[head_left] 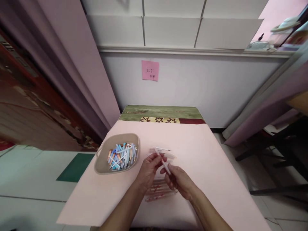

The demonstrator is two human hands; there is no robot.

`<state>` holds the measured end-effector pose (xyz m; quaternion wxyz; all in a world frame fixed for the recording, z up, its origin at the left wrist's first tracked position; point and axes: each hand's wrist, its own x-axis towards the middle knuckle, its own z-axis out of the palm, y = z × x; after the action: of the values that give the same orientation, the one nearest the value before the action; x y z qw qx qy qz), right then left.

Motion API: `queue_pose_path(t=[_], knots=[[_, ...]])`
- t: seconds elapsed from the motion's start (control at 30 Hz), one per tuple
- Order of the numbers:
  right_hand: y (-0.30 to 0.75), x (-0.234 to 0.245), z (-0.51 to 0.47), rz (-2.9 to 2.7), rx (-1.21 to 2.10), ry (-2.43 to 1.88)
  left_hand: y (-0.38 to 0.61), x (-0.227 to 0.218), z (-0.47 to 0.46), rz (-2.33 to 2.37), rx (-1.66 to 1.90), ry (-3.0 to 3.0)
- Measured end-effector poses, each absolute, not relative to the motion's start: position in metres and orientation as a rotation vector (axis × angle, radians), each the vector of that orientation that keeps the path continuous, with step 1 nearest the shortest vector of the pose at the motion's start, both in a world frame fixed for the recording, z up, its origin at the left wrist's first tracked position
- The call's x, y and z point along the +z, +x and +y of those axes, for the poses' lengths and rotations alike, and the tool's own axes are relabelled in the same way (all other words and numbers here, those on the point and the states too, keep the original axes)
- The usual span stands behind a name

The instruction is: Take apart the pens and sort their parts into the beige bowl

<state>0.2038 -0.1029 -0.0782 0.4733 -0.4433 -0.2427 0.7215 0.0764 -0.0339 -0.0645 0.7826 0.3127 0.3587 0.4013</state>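
Note:
A slim white pen-like stick (165, 166) slants between my two hands over the table. My left hand (152, 168) pinches its upper part with thumb and fingers. Around its lower end, the fingers of my right hand (177, 179) are closed. Beyond my hands lie a few thin white sticks, one a dark-tipped stick (163, 149). Under and between my wrists sits a row of pale, slender pieces with red marks (160, 192), seemingly in clear wrapping. My arms partly cover that row. To the left, a beige plastic basket (101, 162) holds many blue, white, grey and orange stick-like pieces.
A pale pink sheet (216, 179) covers most of the table, whose green patterned far end (163, 110) shows by the wall. On the wall is a pink note (150, 70). Curtains hang at both sides, and a dark stool-like frame (276, 166) stands at right.

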Motion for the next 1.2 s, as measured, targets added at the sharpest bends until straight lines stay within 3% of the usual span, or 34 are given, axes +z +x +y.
queue_pose_path(t=[0.13, 0.33, 0.5, 1.2], knots=[[0.204, -0.081, -0.104, -0.548, 1.841, -1.048, 0.073, -0.065, -0.03, 0.803, 0.952, 0.665], [0.202, -0.081, -0.099, -0.626, 1.454, -1.179, 0.079, -0.07, -0.029, 0.881, 1.065, 0.716], [0.203, -0.082, -0.1, -0.574, 1.636, -1.25, 0.082, -0.071, -0.03, 0.838, 1.032, 0.705], [0.201, -0.087, -0.101, -0.509, 1.522, -1.151, 0.084, -0.072, -0.029, 0.843, 1.046, 0.728]])
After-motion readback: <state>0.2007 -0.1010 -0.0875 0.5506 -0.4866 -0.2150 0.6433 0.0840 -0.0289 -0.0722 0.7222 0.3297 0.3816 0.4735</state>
